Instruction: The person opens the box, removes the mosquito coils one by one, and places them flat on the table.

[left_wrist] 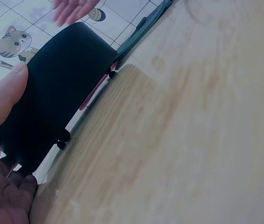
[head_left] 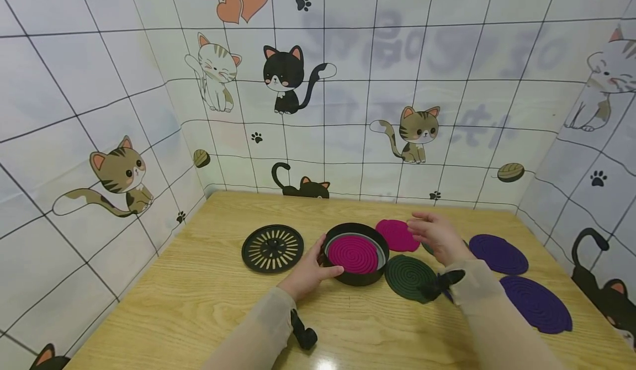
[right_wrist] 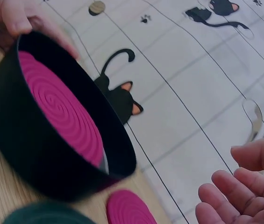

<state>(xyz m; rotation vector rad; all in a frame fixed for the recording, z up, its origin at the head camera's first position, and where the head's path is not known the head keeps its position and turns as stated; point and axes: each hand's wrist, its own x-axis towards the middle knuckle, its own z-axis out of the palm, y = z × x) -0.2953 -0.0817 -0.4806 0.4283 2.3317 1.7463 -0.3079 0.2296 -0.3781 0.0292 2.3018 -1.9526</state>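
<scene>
A black round mosquito coil tin (head_left: 355, 279) stands on the wooden table, with a pink mosquito coil (head_left: 353, 254) lying inside it over a grey layer. My left hand (head_left: 309, 273) grips the tin's left side, thumb at the front and fingers round the back. In the left wrist view small feet show under the tin (left_wrist: 66, 74). Raised to the right of the tin, my right hand (head_left: 439, 238) holds nothing; its fingers are loosely extended in the right wrist view. Below it are a second pink coil (head_left: 397, 235) and a green coil (head_left: 408, 278).
Left of the tin lies a black slotted lid (head_left: 273, 244). Two purple coils (head_left: 498, 254) lie at the right, and another dark coil is partly hidden behind my right hand. A cat-print sheet (head_left: 348, 138) encloses the table's back and sides.
</scene>
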